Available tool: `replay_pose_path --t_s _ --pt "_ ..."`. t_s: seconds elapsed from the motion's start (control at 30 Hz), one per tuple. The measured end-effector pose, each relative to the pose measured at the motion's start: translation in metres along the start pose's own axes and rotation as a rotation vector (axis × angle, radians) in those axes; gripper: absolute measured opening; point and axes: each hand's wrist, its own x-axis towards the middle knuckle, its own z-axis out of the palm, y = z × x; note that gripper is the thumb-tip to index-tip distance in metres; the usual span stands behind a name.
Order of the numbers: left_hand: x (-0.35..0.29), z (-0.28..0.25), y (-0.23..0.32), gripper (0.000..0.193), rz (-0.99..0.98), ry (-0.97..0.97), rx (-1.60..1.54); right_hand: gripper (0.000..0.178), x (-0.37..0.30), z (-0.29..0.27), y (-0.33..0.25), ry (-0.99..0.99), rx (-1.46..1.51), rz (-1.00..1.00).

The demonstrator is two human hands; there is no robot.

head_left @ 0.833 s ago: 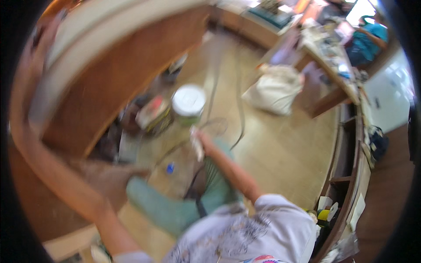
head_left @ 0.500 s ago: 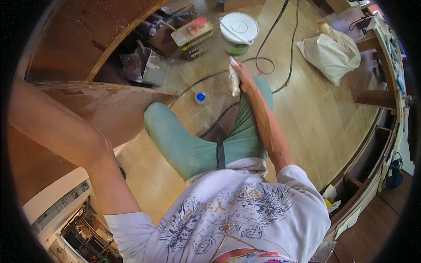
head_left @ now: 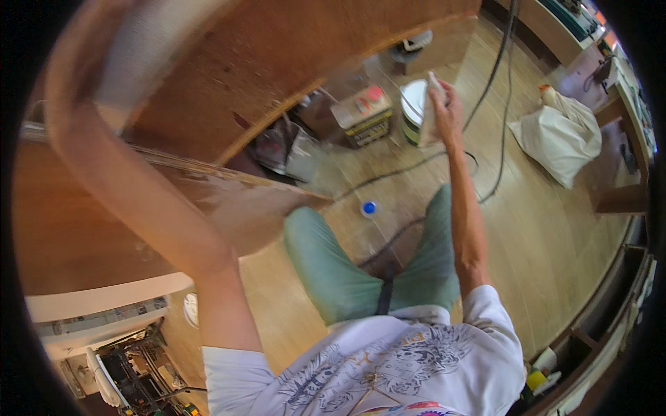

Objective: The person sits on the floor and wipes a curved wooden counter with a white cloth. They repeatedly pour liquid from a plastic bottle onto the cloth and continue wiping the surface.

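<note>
My right hand [head_left: 448,109] is closed around a whitish folded cloth [head_left: 429,127], held up in front of a lidded white bucket [head_left: 412,98]. The cloth hides part of that bucket. Along the left, my left arm is raised beside a brown wooden panel [head_left: 298,62]. My left hand [head_left: 80,62] is smeared by motion near the upper rim, and its fingers cannot be made out. A clear bottle with a blue cap [head_left: 369,208] stands on the floor in front of my knees.
A rectangular can with a red cap [head_left: 362,119] stands left of the bucket. Black cables [head_left: 504,118] trail over the floor. A filled white sack [head_left: 558,139] lies at the right, by a wooden frame [head_left: 621,197]. A crumpled plastic bag [head_left: 302,154] sits under the panel.
My right hand has lifted the cloth away from my knee, up and forward to the bucket. My left arm has swung higher along the panel. The whole view has shifted.
</note>
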Motion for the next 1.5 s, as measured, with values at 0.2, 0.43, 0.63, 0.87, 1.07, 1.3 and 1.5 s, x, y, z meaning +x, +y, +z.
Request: replay_pose_path --t_s 0.2,0.43,0.63,0.87,1.07,1.3,1.5 --pt "0.076 0.022 0.011 0.028 0.025 -0.250 -0.146 0.047 0.046 -0.019 0.046 0.028 -0.601 -0.155" --pt "0.070 0.022 0.011 0.032 -0.084 -0.317 0.064 0.052 -0.002 0.006 -0.159 0.410 -0.193 -0.579" --pt "0.072 0.023 0.010 0.035 -0.068 -0.299 0.078 0.059 0.007 0.047 -0.230 0.249 -0.225 -0.863" --pt "0.076 0.027 0.022 0.034 -0.165 -0.327 0.108 0.064 0.083 0.037 -0.219 0.535 -0.168 -0.702" --pt "0.077 0.022 0.024 0.037 -0.089 -0.256 0.147 0.064 0.089 0.051 -0.235 0.596 -0.156 -0.628" --pt "0.075 0.031 0.014 0.035 -0.118 -0.298 0.117 0.074 0.041 0.066 -0.235 0.448 -0.187 -0.757" --pt "0.073 0.023 0.018 0.034 -0.168 -0.308 0.144 0.062 0.094 0.034 -0.257 0.606 -0.172 -0.596"
